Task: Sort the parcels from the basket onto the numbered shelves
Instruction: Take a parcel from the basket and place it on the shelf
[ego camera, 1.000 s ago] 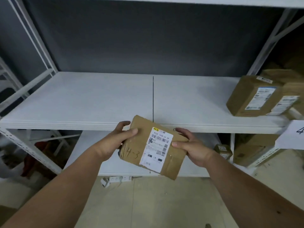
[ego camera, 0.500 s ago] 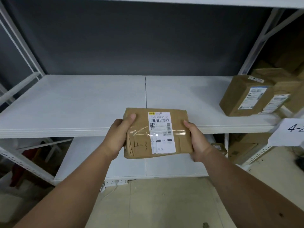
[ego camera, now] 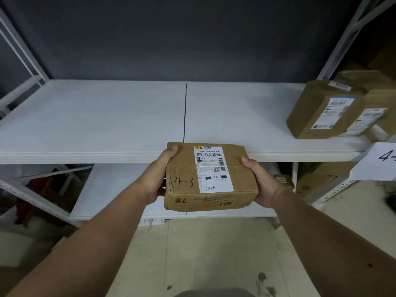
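A brown cardboard parcel [ego camera: 209, 176] sits between both hands, held in the air just in front of the front edge of the white middle shelf [ego camera: 107, 116]. The left hand [ego camera: 157, 179] grips its left side with the thumb curled over the top corner; the right hand [ego camera: 260, 182] clamps the right side the same way. The parcel's top face carries a white shipping label [ego camera: 212, 169] with a barcode, and "4-3" is handwritten in black beside it (the near side face reads "#7").

The shelf board is two panels meeting at a dark seam [ego camera: 185, 112] that runs straight back from just behind the parcel. At the far right end of the shelf stand two taped brown boxes [ego camera: 325, 110], touching each other, labels facing forward. A white paper tag [ego camera: 377, 161] hangs off the right front corner of the shelf, handwritten "4-" before the picture's edge cuts it off.

Below, the lower shelf [ego camera: 120, 189] shows behind the forearms, with more brown boxes [ego camera: 317, 181] stacked at its right. A white power strip [ego camera: 152, 221] lies on the floor by its front edge.
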